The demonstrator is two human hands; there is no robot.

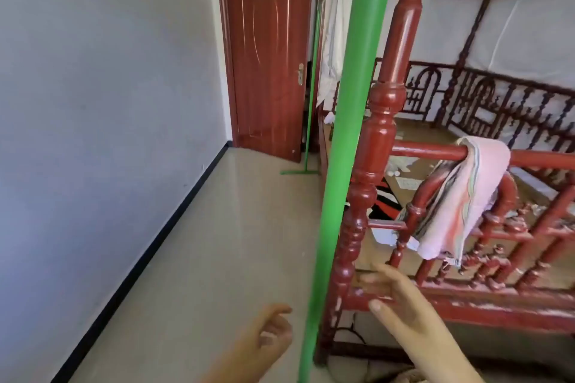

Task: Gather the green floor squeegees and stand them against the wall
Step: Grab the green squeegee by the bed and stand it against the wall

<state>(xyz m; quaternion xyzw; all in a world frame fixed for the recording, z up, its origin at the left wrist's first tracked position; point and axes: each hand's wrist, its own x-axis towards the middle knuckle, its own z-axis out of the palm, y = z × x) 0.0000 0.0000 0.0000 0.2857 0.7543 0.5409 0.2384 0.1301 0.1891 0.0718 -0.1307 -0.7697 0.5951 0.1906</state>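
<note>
A green squeegee pole (345,140) runs nearly upright through the middle of the view, close to the camera, resting against the red bedpost (378,146). Its head is out of view below. A second green squeegee (311,96) stands farther back by the door, its crossbar head (299,172) on the floor. My left hand (264,336) hovers just left of the near pole with fingers loosely curled, holding nothing. My right hand (401,305) is just right of the pole in front of the bed rail, fingers spread, not touching the pole.
A white wall (102,102) with a black skirting board runs along the left. A red-brown door (267,50) closes the far end. The red wooden bed frame (466,298) fills the right, with a pink towel (463,196) over its rail. Beige tile floor (217,258) lies between.
</note>
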